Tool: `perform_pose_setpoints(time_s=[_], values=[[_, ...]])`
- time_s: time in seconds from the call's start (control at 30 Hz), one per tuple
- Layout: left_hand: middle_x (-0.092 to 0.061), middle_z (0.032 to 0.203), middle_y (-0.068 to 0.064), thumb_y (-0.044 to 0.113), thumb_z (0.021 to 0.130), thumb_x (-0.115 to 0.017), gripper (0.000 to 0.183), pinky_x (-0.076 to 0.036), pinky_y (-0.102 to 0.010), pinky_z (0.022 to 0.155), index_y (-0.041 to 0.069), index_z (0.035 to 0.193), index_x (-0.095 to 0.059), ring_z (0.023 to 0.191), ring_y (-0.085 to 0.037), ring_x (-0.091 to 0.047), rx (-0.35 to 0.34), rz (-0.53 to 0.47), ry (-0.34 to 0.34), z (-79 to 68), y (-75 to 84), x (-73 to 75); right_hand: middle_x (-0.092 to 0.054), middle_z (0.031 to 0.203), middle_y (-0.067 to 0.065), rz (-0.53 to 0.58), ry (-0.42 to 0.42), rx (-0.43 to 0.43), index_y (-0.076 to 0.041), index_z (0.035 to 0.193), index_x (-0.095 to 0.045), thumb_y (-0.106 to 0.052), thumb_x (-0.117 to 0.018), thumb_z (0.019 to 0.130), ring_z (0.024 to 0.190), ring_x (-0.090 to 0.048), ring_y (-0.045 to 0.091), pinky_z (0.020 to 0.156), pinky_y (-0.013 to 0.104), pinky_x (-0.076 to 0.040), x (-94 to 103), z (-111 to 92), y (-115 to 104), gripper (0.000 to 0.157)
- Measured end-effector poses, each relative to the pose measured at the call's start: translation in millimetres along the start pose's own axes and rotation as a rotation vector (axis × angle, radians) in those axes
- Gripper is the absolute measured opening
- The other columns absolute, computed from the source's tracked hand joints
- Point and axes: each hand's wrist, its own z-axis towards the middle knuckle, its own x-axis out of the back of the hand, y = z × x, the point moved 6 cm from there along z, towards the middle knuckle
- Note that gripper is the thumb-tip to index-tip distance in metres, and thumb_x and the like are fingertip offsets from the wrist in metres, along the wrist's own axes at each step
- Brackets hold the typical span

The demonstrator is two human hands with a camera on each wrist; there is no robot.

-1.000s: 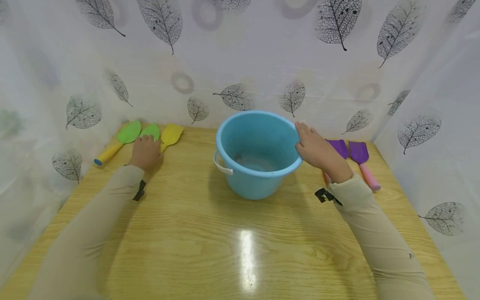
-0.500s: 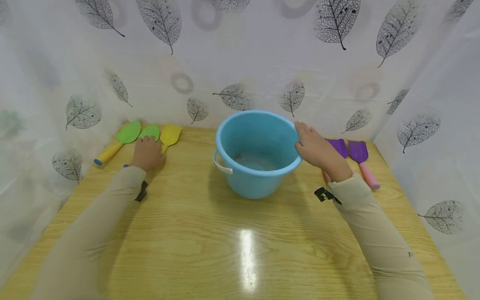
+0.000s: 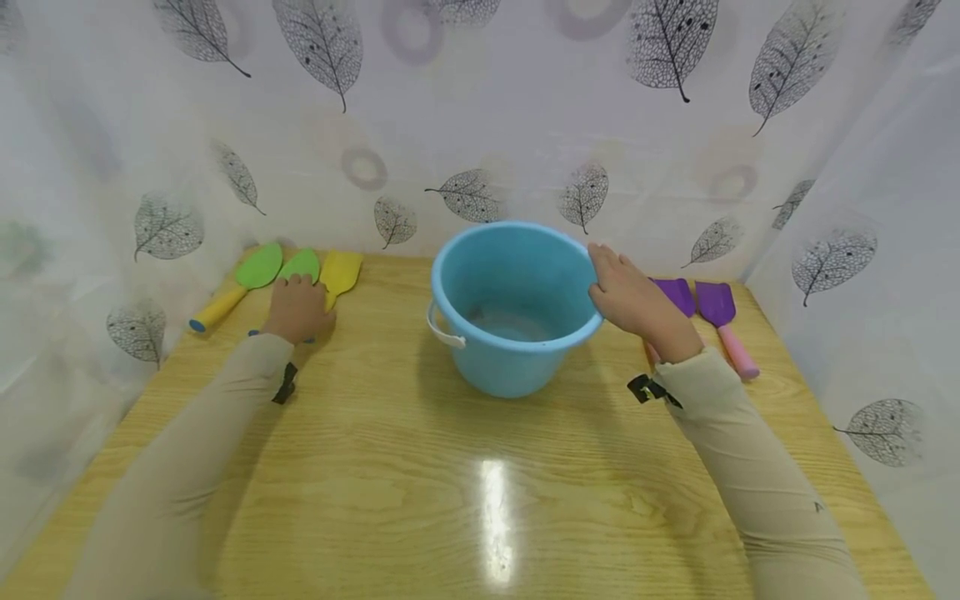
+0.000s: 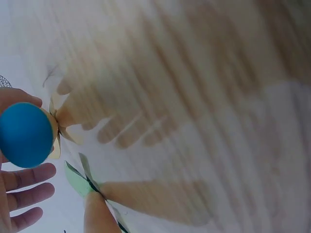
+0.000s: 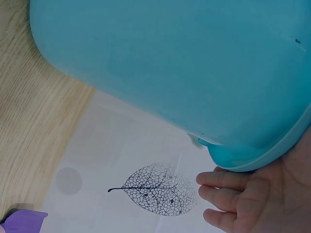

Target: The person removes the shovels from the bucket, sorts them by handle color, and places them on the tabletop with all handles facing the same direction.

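Note:
My left hand (image 3: 296, 307) is low over two toy shovels at the table's back left, fingers mostly straight. Beneath it lie a green-bladed shovel (image 3: 302, 264) and a yellow-bladed shovel (image 3: 341, 270), their handles largely covered. In the left wrist view, a blue handle end (image 4: 26, 135) sits between thumb and fingers, hiding part of the thumb. A light blue bucket (image 3: 501, 367) with a white handle (image 3: 446, 332) stands upright at the middle. Against its right rim rests my right hand (image 3: 633, 300), fingers extended; the right wrist view shows the palm at the rim.
Another green shovel (image 3: 259, 265) with a yellow handle lies at the far left. Two purple-bladed shovels lie right of the bucket, one (image 3: 716, 303) in full view, the other (image 3: 675, 295) partly behind the right arm. A leaf-print curtain (image 3: 300, 158) borders the wooden table (image 3: 390, 492).
My left hand has shifted slightly right over the shovels, uncovering their blue handle ends. The yellow shovel has moved a little left. My right hand stays at the bucket's rim.

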Motion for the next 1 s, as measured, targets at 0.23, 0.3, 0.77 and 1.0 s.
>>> perform_pose_setpoints(time_s=[0.23, 0.3, 0.77, 1.0], values=[[-0.057, 0.087, -0.023, 0.038, 0.088, -0.053, 0.045, -0.042, -0.052, 0.076, -0.006, 0.095, -0.06, 0.085, -0.039, -0.053, -0.004, 0.023, 0.043, 2.0, 0.5, 0.0, -0.004, 0.157, 0.024, -0.044, 0.003, -0.005, 0.004, 0.149, 0.0, -0.015, -0.029, 0.095, 0.146, -0.002, 0.038, 0.12, 0.051, -0.001, 0.5, -1, 1, 0.065], [-0.057, 0.088, -0.024, 0.037, 0.088, -0.053, 0.045, -0.042, -0.053, 0.077, -0.006, 0.096, -0.061, 0.087, -0.041, -0.054, -0.006, 0.024, 0.055, 2.3, 1.4, 0.8, -0.004, 0.157, 0.024, -0.06, 0.005, -0.005, 0.005, 0.149, 0.001, -0.016, -0.029, 0.095, 0.146, -0.002, 0.038, 0.12, 0.051, -0.002, 0.6, -1, 2, 0.065], [-0.056, 0.102, -0.031, 0.035, 0.088, -0.054, 0.049, -0.043, -0.058, 0.082, -0.007, 0.113, -0.054, 0.097, -0.048, -0.053, 0.04, -0.023, 0.048, 2.2, 5.4, 19.3, -0.003, 0.156, 0.026, -0.145, 0.01, -0.015, 0.008, 0.147, -0.002, -0.019, -0.033, 0.093, 0.145, -0.001, 0.04, 0.119, 0.053, -0.002, 2.5, 1, 1, 0.068], [-0.052, 0.12, -0.032, 0.027, 0.09, -0.056, 0.053, -0.039, -0.06, 0.092, -0.005, 0.131, -0.046, 0.11, -0.049, -0.048, 0.027, -0.186, 0.159, 3.7, 23.6, 71.2, -0.002, 0.156, 0.026, -0.166, 0.029, -0.005, 0.008, 0.147, -0.003, -0.031, -0.035, 0.099, 0.145, -0.001, 0.041, 0.119, 0.054, -0.005, 6.2, -2, 0, 0.07]])
